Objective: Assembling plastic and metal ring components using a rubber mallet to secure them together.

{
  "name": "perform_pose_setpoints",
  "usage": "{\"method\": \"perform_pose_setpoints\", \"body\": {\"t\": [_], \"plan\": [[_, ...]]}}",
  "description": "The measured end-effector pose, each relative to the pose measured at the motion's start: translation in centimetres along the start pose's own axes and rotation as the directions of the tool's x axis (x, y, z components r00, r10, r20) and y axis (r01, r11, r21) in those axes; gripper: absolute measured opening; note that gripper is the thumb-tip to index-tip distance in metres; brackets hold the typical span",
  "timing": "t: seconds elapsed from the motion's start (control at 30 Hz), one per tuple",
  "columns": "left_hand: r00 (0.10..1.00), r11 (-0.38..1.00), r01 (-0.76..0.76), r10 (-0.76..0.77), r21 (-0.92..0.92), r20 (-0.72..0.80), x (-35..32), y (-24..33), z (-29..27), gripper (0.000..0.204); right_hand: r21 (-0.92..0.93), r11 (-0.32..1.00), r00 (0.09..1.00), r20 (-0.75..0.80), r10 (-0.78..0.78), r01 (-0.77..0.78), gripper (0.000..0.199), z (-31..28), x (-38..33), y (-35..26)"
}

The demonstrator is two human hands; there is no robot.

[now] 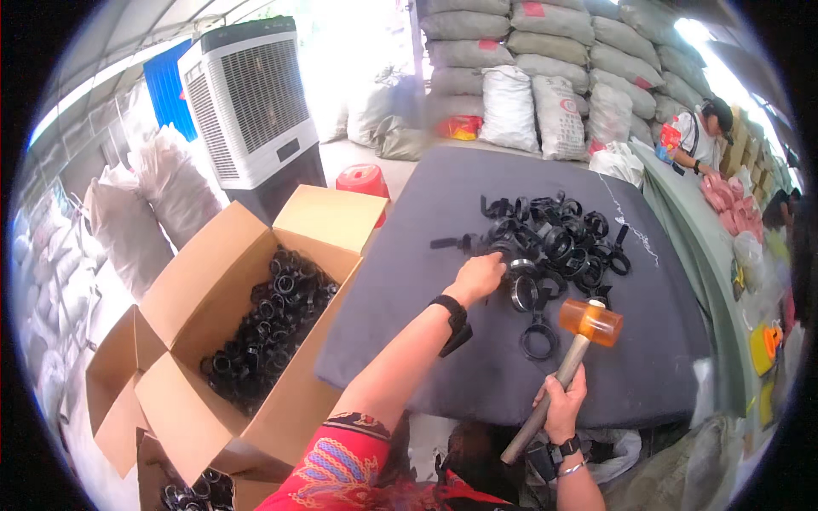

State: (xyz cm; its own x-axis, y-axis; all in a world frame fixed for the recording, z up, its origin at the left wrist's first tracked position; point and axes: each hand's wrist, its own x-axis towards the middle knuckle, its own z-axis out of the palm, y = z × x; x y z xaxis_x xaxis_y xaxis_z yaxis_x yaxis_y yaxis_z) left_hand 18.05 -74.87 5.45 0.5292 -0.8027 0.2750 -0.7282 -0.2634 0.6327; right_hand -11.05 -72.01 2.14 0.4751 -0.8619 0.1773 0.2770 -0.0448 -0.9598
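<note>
A: The left hand (480, 277) reaches out over the dark grey table (477, 375), fingers curled down onto one black plastic ring at the near-left edge of the pile of black ring clamps (554, 247) in the centre of the frame. Whether the ring is already pinched cannot be told; the knuckles hide the fingertips.

B: And the right hand (564, 407)?

A: It is wrapped tight around the lower end of a wooden handle, low and right of centre. The mallet (590, 321) has an orange, translucent head, which hangs just above the table beside a loose black ring (538, 339).

B: How would the person do this well?

A: Judging from the layout, the piece should sit flat on the padded table, clear of the tangle, before any blow. The left fingers ought to steady it from the side, not from on top, well away from the mallet face. A short, square tap looks better than a swing; the plastic seems light enough to skid.

B: The arm poses?

A: The left forearm stretches nearly straight from the lower middle toward the pile, wrist bent slightly down, a black band on it. The right forearm comes up from the bottom edge, handle angled up and to the right.

B: Finished pieces?

A: An open cardboard box (204, 298) at the left holds many similar black rings.
</note>
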Motion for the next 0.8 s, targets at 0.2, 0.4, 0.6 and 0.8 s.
{"method": "perform_pose_setpoints", "body": {"t": [0.2, 0.4, 0.6, 0.8], "plan": [[0.981, 0.980, -0.096, 0.063, 0.177, 0.184, 0.7, 1.1, 0.8, 0.032, -0.006, 1.000, 1.000, 0.018, 0.020, -0.020, 0.042, -1.1, 0.1, -0.1], [0.953, 0.895, -0.272, 0.199, 0.353, 0.230, -1.2, 2.2, -1.3, 0.025, -0.042, 0.999, 1.000, 0.005, 0.007, -0.006, 0.040, -0.9, 0.7, 0.2], [0.954, 0.943, -0.215, 0.146, 0.255, 0.263, -2.7, 1.6, -1.4, 0.029, -0.029, 1.000, 1.000, 0.003, 0.009, -0.008, 0.042, -1.0, 0.2, -0.3], [0.971, 0.994, -0.058, 0.078, -0.090, 0.226, -7.1, 4.5, -7.1, 0.030, -0.046, 0.999, 1.000, 0.028, 0.002, 0.000, 0.043, -0.9, 0.4, 0.3]]}}
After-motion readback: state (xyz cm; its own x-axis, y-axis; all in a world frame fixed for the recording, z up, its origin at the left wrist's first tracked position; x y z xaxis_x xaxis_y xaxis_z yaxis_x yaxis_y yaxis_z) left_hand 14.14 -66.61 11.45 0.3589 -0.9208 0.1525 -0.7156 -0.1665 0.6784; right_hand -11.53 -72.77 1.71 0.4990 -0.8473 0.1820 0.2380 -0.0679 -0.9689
